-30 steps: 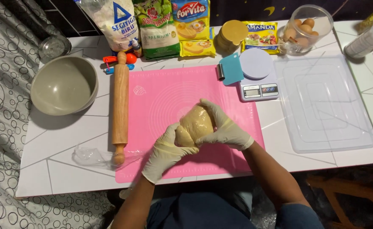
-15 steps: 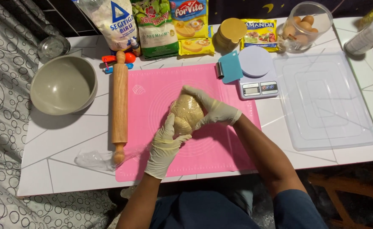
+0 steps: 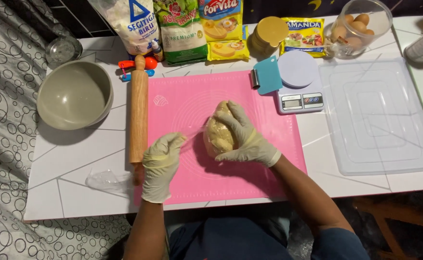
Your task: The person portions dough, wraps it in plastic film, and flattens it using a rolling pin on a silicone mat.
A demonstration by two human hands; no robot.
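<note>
A lump of pale yellow dough (image 3: 217, 136) stands on the pink silicone mat (image 3: 182, 103) near its middle. My right hand (image 3: 244, 136), in a cream glove, cups the dough from the right and over its top. My left hand (image 3: 161, 163), also gloved, is to the left of the dough and pinches a thin clear plastic film (image 3: 194, 134) that stretches from its fingertips to the dough.
A wooden rolling pin (image 3: 138, 113) lies along the mat's left edge, beside a grey bowl (image 3: 74, 95). A crumpled clear film (image 3: 105, 180), a teal scraper (image 3: 268, 74), a kitchen scale (image 3: 299, 86), a clear tray lid (image 3: 377, 115), ingredient bags and an egg jar (image 3: 360, 26) stand around.
The dough has shifted slightly up the mat. My left hand has come off the dough and moved left, drawing clear film away from it. My right hand still grips the dough.
</note>
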